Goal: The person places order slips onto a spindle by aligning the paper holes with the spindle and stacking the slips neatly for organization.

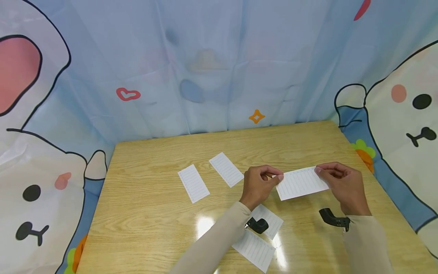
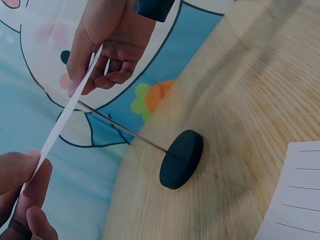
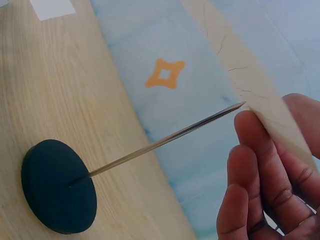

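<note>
Between my two hands a white lined slip of paper (image 1: 301,183) is stretched out above the table. My left hand (image 1: 258,186) pinches its left end between thumb and fingers, and my right hand (image 1: 345,186) pinches the right end. Under the slip a paper spike stands on the table, with a round dark base (image 3: 59,187) and a thin metal rod (image 3: 165,142). In the right wrist view the rod's pointed tip is right at the slip's underside, close to my right fingertips. The head view hides the spike behind the slip.
Two lined slips lie on the wooden table (image 1: 143,213) to the left, one slip (image 1: 193,183) beside another slip (image 1: 226,169). Nearer, below my left forearm, are a slip (image 1: 268,220) and a further slip (image 1: 254,249). A printed curtain (image 1: 212,95) hangs behind the table.
</note>
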Demonstrator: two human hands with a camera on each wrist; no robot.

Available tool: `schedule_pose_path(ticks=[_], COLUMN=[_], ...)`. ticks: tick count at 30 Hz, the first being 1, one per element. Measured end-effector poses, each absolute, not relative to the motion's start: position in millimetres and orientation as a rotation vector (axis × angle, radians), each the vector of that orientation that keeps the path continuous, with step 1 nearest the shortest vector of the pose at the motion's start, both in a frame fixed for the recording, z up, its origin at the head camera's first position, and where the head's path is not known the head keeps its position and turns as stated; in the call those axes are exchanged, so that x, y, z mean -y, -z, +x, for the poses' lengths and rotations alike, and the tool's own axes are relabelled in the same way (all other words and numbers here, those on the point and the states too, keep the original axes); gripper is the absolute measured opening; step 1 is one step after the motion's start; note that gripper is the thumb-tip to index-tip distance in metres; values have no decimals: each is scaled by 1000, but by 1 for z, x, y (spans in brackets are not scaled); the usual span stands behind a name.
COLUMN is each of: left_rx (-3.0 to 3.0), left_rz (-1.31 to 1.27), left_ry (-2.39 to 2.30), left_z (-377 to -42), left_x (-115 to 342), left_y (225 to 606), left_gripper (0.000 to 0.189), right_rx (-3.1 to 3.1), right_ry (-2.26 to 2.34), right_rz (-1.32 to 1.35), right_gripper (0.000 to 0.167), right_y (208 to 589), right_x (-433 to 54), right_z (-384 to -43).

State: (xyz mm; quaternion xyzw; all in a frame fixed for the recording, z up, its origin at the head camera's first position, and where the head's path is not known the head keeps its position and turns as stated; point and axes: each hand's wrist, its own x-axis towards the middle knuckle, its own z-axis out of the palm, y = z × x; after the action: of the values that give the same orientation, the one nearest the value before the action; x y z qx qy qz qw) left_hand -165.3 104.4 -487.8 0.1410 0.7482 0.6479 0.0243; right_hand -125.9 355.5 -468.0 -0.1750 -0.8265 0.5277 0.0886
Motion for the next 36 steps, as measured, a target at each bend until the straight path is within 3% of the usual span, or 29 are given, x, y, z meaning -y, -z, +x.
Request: schedule_pose_path(ticks=[36], left_rx=[-2355], left_rz=[449], left_ry=[-1968], left_z=[-164], left_x=[-109], left_y=[495], left_gripper=[5], right_rx=[2325], right_ry=[-1698], right_rz=[-453], right_gripper=[29], right_y=[481], right_x=[-360], right_z=[-122])
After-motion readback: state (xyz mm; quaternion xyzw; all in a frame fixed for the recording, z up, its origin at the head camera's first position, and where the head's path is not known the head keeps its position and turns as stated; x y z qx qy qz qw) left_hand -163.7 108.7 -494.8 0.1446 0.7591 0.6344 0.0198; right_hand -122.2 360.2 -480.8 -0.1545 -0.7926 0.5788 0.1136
